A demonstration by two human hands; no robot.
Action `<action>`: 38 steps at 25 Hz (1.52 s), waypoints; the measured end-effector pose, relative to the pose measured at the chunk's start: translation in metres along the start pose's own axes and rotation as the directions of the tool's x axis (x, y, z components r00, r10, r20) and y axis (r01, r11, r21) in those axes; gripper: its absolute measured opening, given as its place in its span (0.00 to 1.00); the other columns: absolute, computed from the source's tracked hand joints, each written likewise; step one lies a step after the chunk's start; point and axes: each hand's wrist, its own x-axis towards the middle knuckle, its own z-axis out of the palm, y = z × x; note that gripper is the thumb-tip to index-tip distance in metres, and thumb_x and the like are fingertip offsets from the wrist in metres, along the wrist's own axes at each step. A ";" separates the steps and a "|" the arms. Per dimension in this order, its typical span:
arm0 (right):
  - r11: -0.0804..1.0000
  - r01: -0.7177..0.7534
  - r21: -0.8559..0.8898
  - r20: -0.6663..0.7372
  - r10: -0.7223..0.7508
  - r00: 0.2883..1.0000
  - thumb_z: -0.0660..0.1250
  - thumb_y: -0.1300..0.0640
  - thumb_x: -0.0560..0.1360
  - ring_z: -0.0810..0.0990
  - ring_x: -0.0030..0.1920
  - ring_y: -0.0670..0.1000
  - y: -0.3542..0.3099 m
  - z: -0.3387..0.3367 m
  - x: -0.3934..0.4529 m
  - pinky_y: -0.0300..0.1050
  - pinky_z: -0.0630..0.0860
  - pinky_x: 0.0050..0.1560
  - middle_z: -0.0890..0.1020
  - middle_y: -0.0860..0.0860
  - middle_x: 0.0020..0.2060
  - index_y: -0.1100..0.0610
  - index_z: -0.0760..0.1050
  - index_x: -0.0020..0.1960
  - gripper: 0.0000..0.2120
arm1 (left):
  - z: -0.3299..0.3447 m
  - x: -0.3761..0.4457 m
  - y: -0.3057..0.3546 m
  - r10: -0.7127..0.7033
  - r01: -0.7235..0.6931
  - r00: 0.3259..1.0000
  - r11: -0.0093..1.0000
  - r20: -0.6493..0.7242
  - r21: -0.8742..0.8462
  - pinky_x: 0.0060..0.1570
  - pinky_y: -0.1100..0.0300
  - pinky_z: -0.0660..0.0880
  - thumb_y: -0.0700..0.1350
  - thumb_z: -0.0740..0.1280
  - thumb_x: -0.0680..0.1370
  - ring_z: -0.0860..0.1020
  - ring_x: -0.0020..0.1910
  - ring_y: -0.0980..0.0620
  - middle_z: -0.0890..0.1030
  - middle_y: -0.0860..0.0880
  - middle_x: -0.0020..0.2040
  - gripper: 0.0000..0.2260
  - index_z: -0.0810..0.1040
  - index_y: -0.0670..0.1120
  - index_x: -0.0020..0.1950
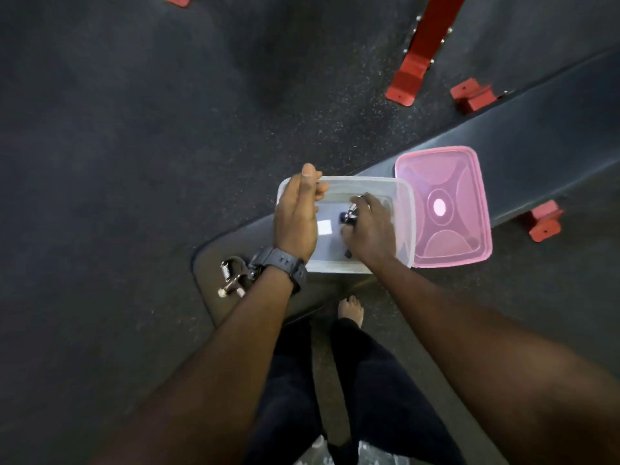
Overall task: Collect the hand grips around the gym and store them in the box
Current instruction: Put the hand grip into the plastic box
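Note:
A clear plastic box (pixel 404 223) stands on a dark padded bench (pixel 536 156). My right hand (pixel 370 229) is inside the box, closed around a hand grip (pixel 349 216) with a metal spring and dark handles. My left hand (pixel 297 214) rests on the box's left rim, thumb over the edge, steadying it. A second hand grip (pixel 231 276) with a chrome spring lies on the bench just left of my left wrist, partly hidden by my watch.
The pink lid (pixel 446 209) lies upside down on the bench, touching the box's right side. Red metal frame legs and feet (pixel 407 78) stand on the dark rubber floor behind and right of the bench. My legs and a bare foot are below the bench.

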 end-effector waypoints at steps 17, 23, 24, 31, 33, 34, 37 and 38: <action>0.991 0.119 0.067 0.387 -0.136 0.912 0.68 0.60 0.74 0.75 0.64 0.60 -0.109 0.124 -0.114 0.51 0.71 0.64 0.79 0.59 0.61 0.59 0.73 0.66 0.21 | -0.145 -0.053 -0.170 -0.485 0.391 0.822 0.862 -0.300 -0.322 0.47 0.55 0.73 0.63 0.50 0.81 0.78 0.46 0.50 0.82 0.46 0.49 0.25 0.80 0.48 0.50; 0.999 0.033 -0.011 0.401 -0.025 0.916 0.65 0.63 0.75 0.73 0.64 0.65 -0.104 0.160 -0.090 0.53 0.68 0.64 0.76 0.63 0.62 0.61 0.72 0.68 0.21 | -0.129 -0.023 -0.187 -0.544 0.607 0.749 0.792 -0.380 0.062 0.48 0.55 0.70 0.52 0.62 0.79 0.79 0.56 0.40 0.81 0.37 0.59 0.19 0.81 0.38 0.58; 1.000 0.024 -0.015 0.410 -0.016 0.912 0.65 0.63 0.74 0.74 0.62 0.65 -0.103 0.162 -0.086 0.53 0.69 0.63 0.77 0.64 0.61 0.61 0.74 0.66 0.20 | -0.128 -0.020 -0.191 -0.573 0.635 0.722 0.771 -0.388 0.045 0.49 0.57 0.72 0.53 0.66 0.76 0.80 0.57 0.41 0.82 0.39 0.58 0.20 0.81 0.39 0.59; 0.980 -0.048 0.191 0.428 -0.039 0.903 0.64 0.57 0.76 0.80 0.55 0.64 -0.116 0.140 -0.102 0.52 0.77 0.57 0.80 0.64 0.55 0.62 0.79 0.61 0.16 | -0.121 -0.023 -0.185 -0.608 0.519 0.675 0.794 -0.417 -0.316 0.41 0.58 0.80 0.48 0.77 0.61 0.83 0.33 0.54 0.85 0.49 0.37 0.16 0.85 0.41 0.45; 0.945 -0.051 0.323 0.455 -0.108 0.884 0.68 0.57 0.75 0.81 0.55 0.59 -0.128 0.118 -0.112 0.49 0.77 0.57 0.81 0.61 0.56 0.60 0.79 0.62 0.16 | -0.123 -0.030 -0.166 -0.596 0.442 0.694 0.796 -0.404 -0.414 0.31 0.64 0.76 0.39 0.72 0.71 0.79 0.25 0.58 0.82 0.50 0.30 0.03 0.82 0.40 0.42; 0.922 -0.038 0.386 0.460 -0.157 0.874 0.70 0.56 0.75 0.82 0.54 0.56 -0.133 0.100 -0.115 0.47 0.77 0.57 0.82 0.58 0.56 0.59 0.80 0.62 0.17 | -0.123 -0.036 -0.150 -0.574 0.439 0.719 0.812 -0.393 -0.384 0.30 0.64 0.74 0.39 0.68 0.75 0.78 0.25 0.58 0.80 0.50 0.29 0.05 0.81 0.40 0.40; 0.853 0.000 0.522 0.446 -0.273 0.852 0.71 0.56 0.74 0.83 0.53 0.48 -0.139 0.034 -0.114 0.41 0.78 0.56 0.85 0.53 0.54 0.56 0.81 0.61 0.16 | -0.115 -0.047 -0.102 -0.488 0.349 0.814 0.845 -0.316 -0.405 0.40 0.55 0.74 0.46 0.62 0.74 0.79 0.35 0.47 0.81 0.44 0.35 0.11 0.79 0.44 0.37; 0.840 0.002 0.543 0.424 -0.276 0.862 0.71 0.56 0.74 0.83 0.52 0.46 -0.135 0.011 -0.111 0.40 0.78 0.56 0.86 0.51 0.53 0.55 0.82 0.60 0.15 | -0.107 -0.048 -0.086 -0.445 0.304 0.854 0.848 -0.270 -0.435 0.44 0.53 0.74 0.48 0.62 0.72 0.79 0.38 0.45 0.80 0.42 0.39 0.09 0.79 0.45 0.39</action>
